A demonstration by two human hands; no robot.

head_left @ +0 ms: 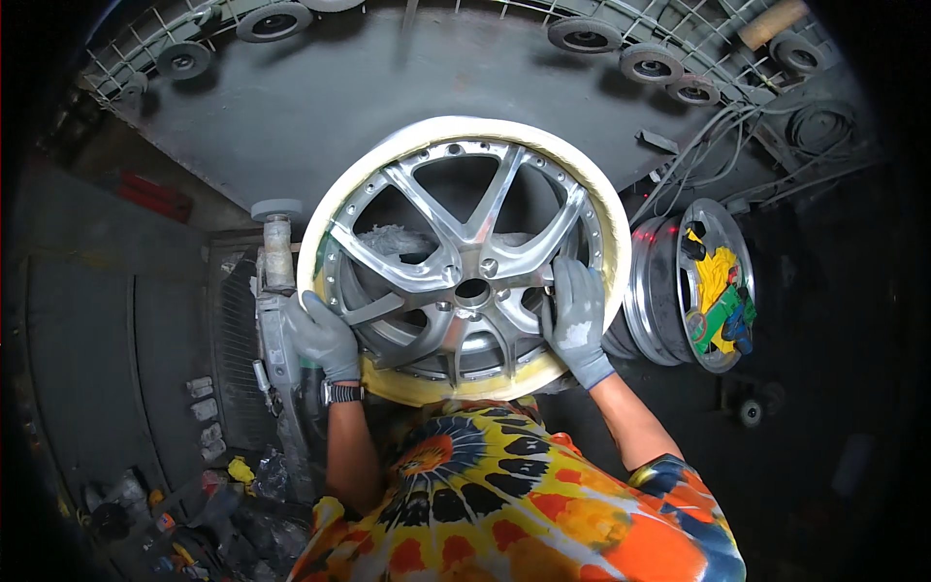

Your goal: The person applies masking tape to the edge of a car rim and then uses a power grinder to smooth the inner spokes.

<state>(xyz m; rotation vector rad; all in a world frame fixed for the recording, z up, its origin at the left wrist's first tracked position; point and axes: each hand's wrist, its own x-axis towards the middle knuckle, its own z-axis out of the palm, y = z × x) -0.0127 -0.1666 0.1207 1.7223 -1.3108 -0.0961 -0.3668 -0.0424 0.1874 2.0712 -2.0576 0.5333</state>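
A large multi-spoke alloy wheel rim [504, 199] faces up in front of me. Yellowish-white masking covers its outer lip, and the spokes are bare, brushed metal. My left hand [328, 338], in a grey glove, is closed round the lower left edge, thumb over the lip and the other fingers hidden behind. On the right side my gloved right hand [579, 320] is closed on the spoke area just inside the lip, with fingers pointing away from me. Its fingertips partly hide the spoke; whether a small thing lies under them is unclear.
A second wheel [645, 291] stands at right, holding yellow, green and blue cloths or gloves. A machine with a cylindrical head [277, 242] stands close on the left. Abrasive wheels [585, 36] hang on a wire rack beyond. Cluttered bags [262, 495] lie at lower left.
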